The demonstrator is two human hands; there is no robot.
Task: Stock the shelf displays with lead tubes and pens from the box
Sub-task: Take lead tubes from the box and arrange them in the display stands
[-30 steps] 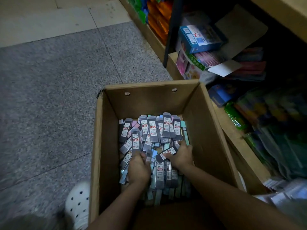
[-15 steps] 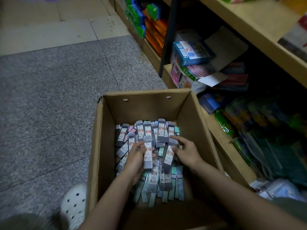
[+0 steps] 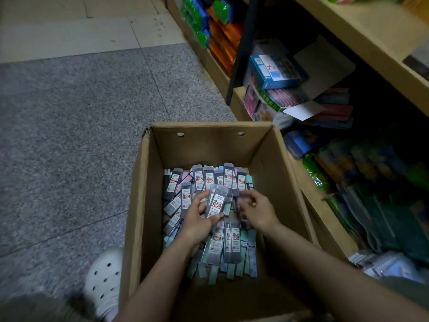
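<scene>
My left hand point(image 3: 197, 219) is gripping a small stack of lead tubes point(image 3: 217, 202), raised just over the pile point(image 3: 209, 182) inside the cardboard box point(image 3: 209, 145). My right hand point(image 3: 257, 211) is hovering beside them, fingers loosely curled, holding nothing I can see. The shelf point(image 3: 325, 205) is sitting right of the box.

Box point(image 3: 148, 194) on floor point(image 3: 69, 135), lead tubes point(image 3: 209, 180) piled inside. Shelf point(image 3: 325, 205) to its right; shoe point(image 3: 104, 280) at left.
</scene>
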